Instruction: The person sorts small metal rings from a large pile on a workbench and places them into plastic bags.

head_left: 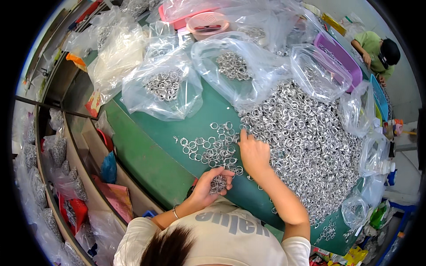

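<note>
My left hand (pixel 211 185) is cupped near the table's front edge, its curled fingers holding a heap of small silver metal rings (pixel 218 184). Farther forward and to the right, my right hand (pixel 254 155) reaches down to the table with its fingers drawn together. Its fingertips touch the rings at the left border of a large pile of metal rings (pixel 306 142); what they pinch is too small to make out. Left of those fingertips lies a loose spread of rings (pixel 211 148), one layer deep in places, on the green table (pixel 155 133).
Clear plastic bags of rings (pixel 164 86) stand along the table's far side. Behind them are a pink basket (pixel 207 24) and a purple bin (pixel 339 60). Shelves with bagged rings (pixel 57 148) line the left. Another person (pixel 377 53) works at the far right.
</note>
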